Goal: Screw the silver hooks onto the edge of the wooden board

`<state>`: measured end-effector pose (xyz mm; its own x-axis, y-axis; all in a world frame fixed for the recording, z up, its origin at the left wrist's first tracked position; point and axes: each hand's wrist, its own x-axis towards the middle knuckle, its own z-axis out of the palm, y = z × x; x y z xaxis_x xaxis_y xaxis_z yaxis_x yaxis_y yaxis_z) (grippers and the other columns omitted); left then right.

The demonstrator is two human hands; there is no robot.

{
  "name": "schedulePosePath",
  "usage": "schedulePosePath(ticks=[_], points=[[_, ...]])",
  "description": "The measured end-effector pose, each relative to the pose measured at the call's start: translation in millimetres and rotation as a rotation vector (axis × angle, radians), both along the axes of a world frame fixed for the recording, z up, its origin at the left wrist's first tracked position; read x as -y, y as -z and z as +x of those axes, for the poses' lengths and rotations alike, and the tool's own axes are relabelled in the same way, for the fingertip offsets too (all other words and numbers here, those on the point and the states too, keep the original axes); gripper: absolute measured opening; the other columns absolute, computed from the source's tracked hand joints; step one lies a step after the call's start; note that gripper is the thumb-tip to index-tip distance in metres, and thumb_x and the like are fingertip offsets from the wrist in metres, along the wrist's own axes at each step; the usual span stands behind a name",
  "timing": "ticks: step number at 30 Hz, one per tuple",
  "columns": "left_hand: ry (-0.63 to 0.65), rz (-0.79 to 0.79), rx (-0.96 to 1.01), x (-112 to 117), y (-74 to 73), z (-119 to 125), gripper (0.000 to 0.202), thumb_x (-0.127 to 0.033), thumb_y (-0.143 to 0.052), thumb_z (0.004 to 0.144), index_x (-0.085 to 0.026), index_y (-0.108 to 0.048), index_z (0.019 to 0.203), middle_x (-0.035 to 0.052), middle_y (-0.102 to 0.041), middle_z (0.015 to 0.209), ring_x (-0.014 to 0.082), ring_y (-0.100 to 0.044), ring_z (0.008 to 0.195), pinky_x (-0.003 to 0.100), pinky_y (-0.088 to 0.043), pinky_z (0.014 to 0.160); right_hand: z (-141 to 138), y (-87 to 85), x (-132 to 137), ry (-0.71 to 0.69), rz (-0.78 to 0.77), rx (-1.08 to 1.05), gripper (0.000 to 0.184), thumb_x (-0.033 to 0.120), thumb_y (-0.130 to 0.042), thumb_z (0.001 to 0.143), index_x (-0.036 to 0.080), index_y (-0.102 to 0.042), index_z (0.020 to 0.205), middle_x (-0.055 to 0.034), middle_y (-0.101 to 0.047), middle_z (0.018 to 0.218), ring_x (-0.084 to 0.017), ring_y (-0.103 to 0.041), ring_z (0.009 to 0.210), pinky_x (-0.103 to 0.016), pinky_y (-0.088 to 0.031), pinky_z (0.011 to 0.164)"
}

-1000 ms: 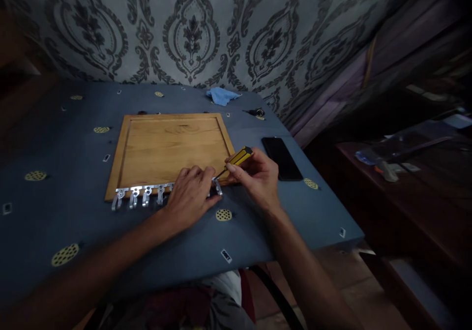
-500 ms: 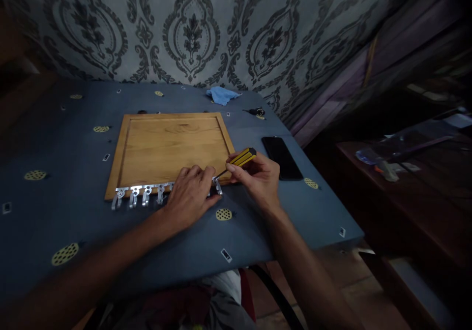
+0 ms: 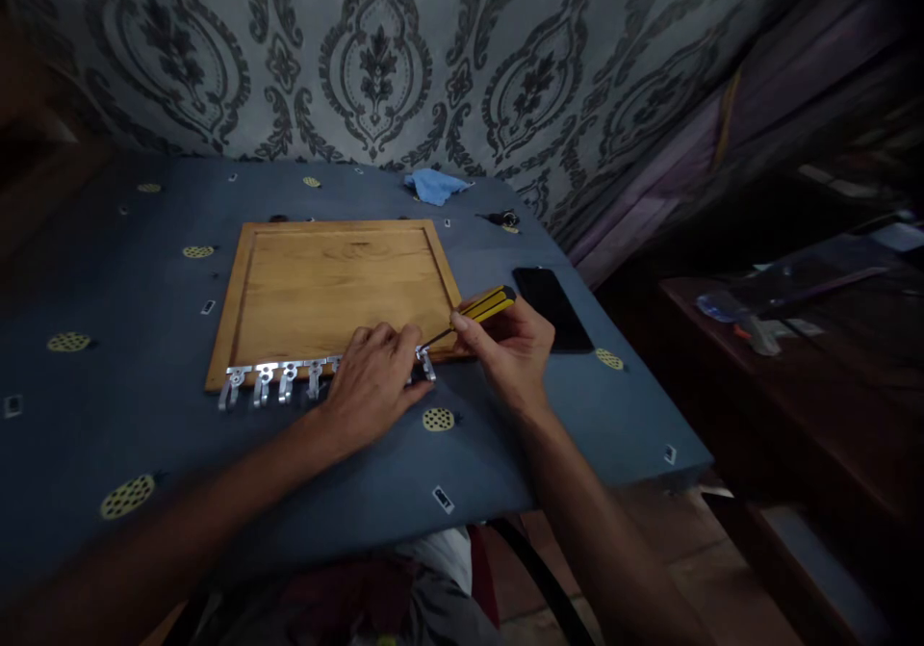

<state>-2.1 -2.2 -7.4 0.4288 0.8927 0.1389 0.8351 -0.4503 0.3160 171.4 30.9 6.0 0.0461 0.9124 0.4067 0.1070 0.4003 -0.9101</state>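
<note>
A wooden board (image 3: pixel 339 285) with a raised rim lies on the blue patterned tablecloth (image 3: pixel 144 425). A metal rail of hooks (image 3: pixel 278 379) runs along the board's near edge. My left hand (image 3: pixel 375 381) lies flat on the right part of that rail, fingers pressed down on it. My right hand (image 3: pixel 509 352) is closed round a yellow and black screwdriver (image 3: pixel 480 309). Its thin shaft slants down to the left, and the tip meets the rail's right end by my left fingertips.
A black phone (image 3: pixel 555 304) lies just right of the board. A blue cloth (image 3: pixel 433 186) and a small dark object (image 3: pixel 501 219) sit near the patterned wall. The table's right edge drops beside dark wooden furniture (image 3: pixel 794 357) with clutter on it.
The screwdriver handle has swung a little to the right and lower, with my right hand shifting slightly right. My left hand has stayed on the hook rail.
</note>
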Motion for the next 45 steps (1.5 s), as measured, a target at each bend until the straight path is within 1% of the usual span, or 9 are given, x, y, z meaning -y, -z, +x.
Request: schedulePosePath(ticks=[11,20,32,34,36,38,40,43,45], points=[[0.007,0.035,0.007,-0.7,2.1,-0.3,0.040,-0.033,-0.078,0.088,-0.019,-0.052,0.115,0.0077,-0.072,0.107,0.0303,-0.064,0.107,0.044,-0.047,0.092,0.6,2.7,-0.2,-0.041,-0.028,0.047,0.031,0.045,-0.088,0.075,0.022,-0.069,0.081,0.0047,-0.065,0.069,-0.009,-0.057,0.050,-0.023,-0.053,0.045],[-0.009,0.060,0.011,-1.1,6.9,0.0,0.040,-0.033,-0.079,0.086,-0.021,-0.052,0.112,0.0073,-0.071,0.104,0.0310,-0.065,0.105,0.044,-0.047,0.091,2.6,5.7,-1.8,-0.050,0.062,0.204,0.030,0.049,-0.082,0.082,0.021,-0.071,0.079,0.0018,-0.065,0.073,-0.011,-0.059,0.057,-0.026,-0.053,0.051],[0.003,-0.030,-0.008,-2.7,-2.3,-3.2,0.042,-0.034,-0.079,0.086,-0.020,-0.052,0.116,0.0093,-0.072,0.112,0.0320,-0.066,0.108,0.045,-0.051,0.091,4.5,14.9,-5.2,-0.034,0.034,0.226,0.039,0.057,-0.080,0.082,0.021,-0.066,0.076,0.0011,-0.060,0.068,-0.014,-0.056,0.061,-0.027,-0.051,0.054],[0.034,-0.047,-0.011,-4.1,-7.7,-8.9,0.041,-0.032,-0.077,0.087,-0.020,-0.053,0.117,0.0100,-0.072,0.112,0.0326,-0.067,0.107,0.046,-0.052,0.090,4.4,14.4,-4.7,-0.033,0.036,0.232,0.040,0.056,-0.080,0.083,0.021,-0.064,0.074,0.0008,-0.060,0.069,-0.014,-0.055,0.062,-0.027,-0.050,0.054],[0.051,-0.023,0.028,-6.8,-18.4,-16.2,0.031,-0.028,-0.070,0.091,-0.020,-0.054,0.117,0.0105,-0.073,0.113,0.0318,-0.068,0.106,0.047,-0.053,0.090,3.9,13.7,-4.6,-0.037,0.046,0.239,0.040,0.056,-0.079,0.084,0.020,-0.064,0.074,0.0008,-0.059,0.070,-0.013,-0.055,0.062,-0.026,-0.049,0.055],[0.047,0.043,0.155,-10.1,-34.8,-21.8,0.018,-0.025,-0.059,0.097,-0.022,-0.055,0.114,0.0094,-0.073,0.115,0.0286,-0.069,0.106,0.045,-0.053,0.091,2.8,13.0,-5.1,-0.040,0.067,0.243,0.040,0.056,-0.078,0.085,0.020,-0.063,0.073,0.0014,-0.057,0.068,-0.013,-0.053,0.062,-0.025,-0.046,0.054],[0.064,0.126,0.351,-13.1,-54.1,-22.2,0.016,-0.028,-0.053,0.101,-0.022,-0.056,0.115,0.0080,-0.073,0.116,0.0249,-0.069,0.109,0.042,-0.054,0.093,1.8,12.2,-6.2,-0.042,0.086,0.244,0.041,0.055,-0.077,0.086,0.021,-0.061,0.072,0.0021,-0.055,0.066,-0.012,-0.052,0.061,-0.025,-0.044,0.053],[0.108,0.205,0.520,-15.8,-77.6,-10.8,0.019,-0.031,-0.059,0.099,-0.021,-0.058,0.115,0.0059,-0.073,0.115,0.0215,-0.069,0.108,0.037,-0.053,0.095,1.6,11.6,-7.7,-0.049,0.136,0.236,0.040,0.051,-0.074,0.088,0.022,-0.056,0.069,0.0032,-0.052,0.064,-0.012,-0.050,0.059,-0.026,-0.041,0.054],[0.144,0.209,0.524,-17.6,-84.2,1.1,0.020,-0.030,-0.067,0.095,-0.022,-0.060,0.112,0.0042,-0.073,0.111,0.0209,-0.069,0.105,0.035,-0.053,0.092,2.3,11.9,-7.9,-0.039,0.172,0.248,0.037,0.048,-0.073,0.088,0.022,-0.054,0.068,0.0031,-0.052,0.064,-0.013,-0.049,0.060,-0.027,-0.041,0.057]])
